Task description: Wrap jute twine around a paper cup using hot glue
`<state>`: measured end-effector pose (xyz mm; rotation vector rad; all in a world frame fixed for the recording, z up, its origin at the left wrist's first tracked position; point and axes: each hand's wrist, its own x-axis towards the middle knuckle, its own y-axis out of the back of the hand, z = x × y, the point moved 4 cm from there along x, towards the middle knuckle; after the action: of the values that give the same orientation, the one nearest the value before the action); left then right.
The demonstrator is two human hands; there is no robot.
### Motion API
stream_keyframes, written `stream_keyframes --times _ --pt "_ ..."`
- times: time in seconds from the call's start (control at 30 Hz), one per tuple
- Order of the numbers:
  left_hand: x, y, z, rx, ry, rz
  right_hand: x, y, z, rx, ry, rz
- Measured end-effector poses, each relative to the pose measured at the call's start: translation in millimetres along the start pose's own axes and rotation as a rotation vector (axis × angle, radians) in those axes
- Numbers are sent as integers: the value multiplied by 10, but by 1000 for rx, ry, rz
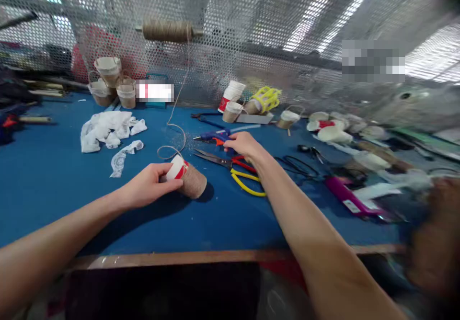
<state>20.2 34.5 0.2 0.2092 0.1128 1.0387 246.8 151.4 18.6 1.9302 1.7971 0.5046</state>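
Two bare hands were at work over a blue tabletop (53, 181). The left hand (153, 186) had its thumb and fingers clamped on the white-and-red rim end of a twine-wrapped paper cup (193, 181), which was tilted over near the table's front edge, its wrapped end pointing to the lower right. The right hand (243, 143) had its fingers closed around the handle of a blue glue gun (211, 135) with an orange trigger, its nozzle pointing left; whether the gun touched the table could not be told.

Beneath the right wrist lay scissors (232, 167) with red and yellow handles, blades toward the cup. From the cup, a strand of twine (168, 121) curled across the table and rose to a spool of twine (167, 30) before the perforated mesh. White lace scraps (104, 129) lay to the left, in front of three small twine-wrapped baskets (108, 71).
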Motion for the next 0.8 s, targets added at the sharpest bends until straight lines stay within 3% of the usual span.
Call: stream_keyframes --times 0.13,0.23,0.43,0.57,0.8 --pt "3 21 15 98 17 11 -243 80 -159 83 45 -55" --pt "10 53 24 166 21 30 -521 86 -265 144 83 -167" --pt "44 135 -14 187 43 101 -983 -51 -323 157 315 -346" --pt "52 155 -44 147 61 144 -1104 -112 -296 50 388 -328" --pt "38 132 -22 138 64 140 -1194 -79 -286 -197 486 -159"
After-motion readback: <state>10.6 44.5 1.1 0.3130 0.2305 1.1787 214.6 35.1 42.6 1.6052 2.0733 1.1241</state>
